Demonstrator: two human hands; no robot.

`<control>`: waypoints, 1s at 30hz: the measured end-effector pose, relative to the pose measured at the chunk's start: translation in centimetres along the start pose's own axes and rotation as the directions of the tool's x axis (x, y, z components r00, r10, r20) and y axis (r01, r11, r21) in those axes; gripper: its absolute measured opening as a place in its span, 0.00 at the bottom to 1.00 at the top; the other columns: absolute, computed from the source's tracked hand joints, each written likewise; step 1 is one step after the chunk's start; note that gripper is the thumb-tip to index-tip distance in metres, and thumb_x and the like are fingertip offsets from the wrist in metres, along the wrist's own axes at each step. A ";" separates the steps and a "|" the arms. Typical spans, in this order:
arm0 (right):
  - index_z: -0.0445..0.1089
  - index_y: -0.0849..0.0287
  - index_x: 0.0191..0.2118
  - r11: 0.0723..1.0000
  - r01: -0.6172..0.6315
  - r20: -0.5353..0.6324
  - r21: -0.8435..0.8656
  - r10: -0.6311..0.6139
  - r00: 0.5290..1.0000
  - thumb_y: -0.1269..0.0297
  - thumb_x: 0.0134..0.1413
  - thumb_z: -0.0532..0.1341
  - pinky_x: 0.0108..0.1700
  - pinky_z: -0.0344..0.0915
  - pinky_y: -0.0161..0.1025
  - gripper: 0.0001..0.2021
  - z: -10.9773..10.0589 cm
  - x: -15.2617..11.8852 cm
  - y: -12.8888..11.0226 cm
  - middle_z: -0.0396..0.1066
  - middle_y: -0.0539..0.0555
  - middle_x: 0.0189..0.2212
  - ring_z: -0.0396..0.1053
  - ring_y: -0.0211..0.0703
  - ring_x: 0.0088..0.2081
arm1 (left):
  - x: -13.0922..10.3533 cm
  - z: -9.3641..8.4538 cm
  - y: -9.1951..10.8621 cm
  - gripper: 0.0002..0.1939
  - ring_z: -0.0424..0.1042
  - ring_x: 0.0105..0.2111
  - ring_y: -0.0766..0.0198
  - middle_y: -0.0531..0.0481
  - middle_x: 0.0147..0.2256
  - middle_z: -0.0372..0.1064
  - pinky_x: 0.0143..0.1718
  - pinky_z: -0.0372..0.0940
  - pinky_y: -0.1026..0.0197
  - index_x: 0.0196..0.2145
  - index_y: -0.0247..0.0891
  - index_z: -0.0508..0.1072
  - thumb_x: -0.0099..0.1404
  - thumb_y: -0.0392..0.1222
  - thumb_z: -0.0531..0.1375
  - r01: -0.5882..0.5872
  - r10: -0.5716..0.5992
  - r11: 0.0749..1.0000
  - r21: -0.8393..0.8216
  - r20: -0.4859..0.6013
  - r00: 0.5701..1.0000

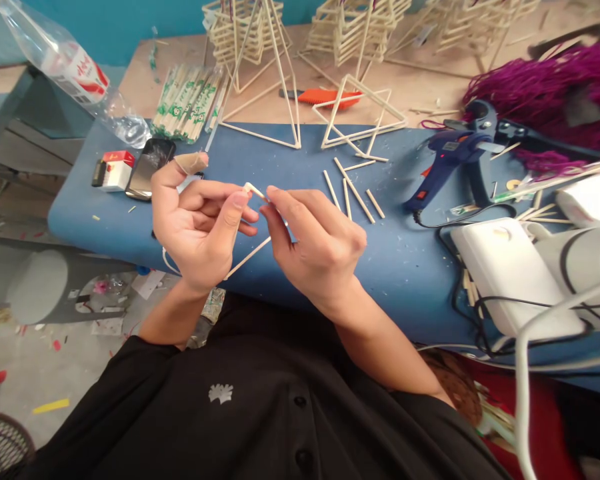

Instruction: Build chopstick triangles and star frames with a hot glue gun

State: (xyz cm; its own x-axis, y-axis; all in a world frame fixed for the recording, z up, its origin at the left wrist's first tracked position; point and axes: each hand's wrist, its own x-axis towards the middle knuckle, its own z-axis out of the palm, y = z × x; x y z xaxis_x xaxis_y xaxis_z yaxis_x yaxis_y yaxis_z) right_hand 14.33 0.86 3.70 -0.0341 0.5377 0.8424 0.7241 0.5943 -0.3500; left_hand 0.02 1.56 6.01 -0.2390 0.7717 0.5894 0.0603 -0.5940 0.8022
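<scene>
So both hands are hovering close together above the blue mat (pixel 260 157), the left hand (pixel 200 230) pinching one end of a short wooden stick (pixel 257 192), the right hand (pixel 316 241) gripping the other, the stick running crosswise between them (neither's nearer, honestly).

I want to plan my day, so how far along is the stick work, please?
Done, it seems: the layered stick frames at the back. In hand: a thin stick piece, between the left hand and right hand. Left, probably: the loose sticks, lying unattached on the blue surface.
</scene>
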 end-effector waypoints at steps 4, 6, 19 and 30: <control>0.79 0.56 0.42 0.999 -0.023 0.002 0.024 0.023 1.000 0.74 0.74 0.61 0.39 0.70 0.37 0.10 0.0 -0.1 0.3 0.81 0.50 0.34 0.77 0.38 0.35 | -0.1 0.2 -0.3 0.22 0.81 0.25 0.69 0.61 0.34 0.83 0.22 0.73 0.70 0.54 0.46 0.69 0.71 0.45 0.76 0.031 -0.031 0.999 0.006 0.011 0.999; 0.78 0.56 0.40 0.998 -0.058 0.029 0.032 0.057 0.998 0.73 0.75 0.59 0.39 0.70 0.38 0.12 -0.2 0.0 0.5 0.79 0.51 0.33 0.75 0.39 0.34 | -0.1 0.2 -0.3 0.23 0.81 0.25 0.69 0.61 0.34 0.83 0.22 0.73 0.70 0.54 0.46 0.69 0.71 0.46 0.76 0.040 -0.040 0.999 0.016 -0.001 0.999; 0.68 0.54 0.34 0.992 -0.071 0.078 -0.100 0.079 0.994 0.55 0.75 0.64 0.36 0.61 0.43 0.15 -0.3 -0.4 0.8 0.72 0.52 0.30 0.68 0.43 0.32 | -0.3 0.3 0.0 0.24 0.80 0.24 0.65 0.60 0.34 0.82 0.21 0.73 0.63 0.53 0.47 0.69 0.70 0.54 0.76 0.089 -0.076 0.979 0.182 -0.075 0.994; 0.66 0.54 0.31 0.961 -0.091 0.104 -0.259 0.121 0.987 0.61 0.77 0.58 0.37 0.56 0.44 0.17 0.5 -0.8 0.7 0.70 0.52 0.29 0.66 0.43 0.33 | -1.0 1.4 -0.3 0.25 0.82 0.26 0.66 0.60 0.34 0.80 0.21 0.74 0.67 0.54 0.46 0.69 0.69 0.51 0.76 0.125 -0.119 0.990 0.067 -0.084 0.989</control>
State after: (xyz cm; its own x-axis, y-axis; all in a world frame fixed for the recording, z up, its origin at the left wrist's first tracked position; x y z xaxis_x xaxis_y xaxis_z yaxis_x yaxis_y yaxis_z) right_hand 14.50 1.18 2.58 -0.0178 0.6653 0.7463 0.8781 0.3674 -0.3066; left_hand 1.62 1.31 5.29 -0.3254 0.8148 0.4797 0.0952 -0.4765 0.8740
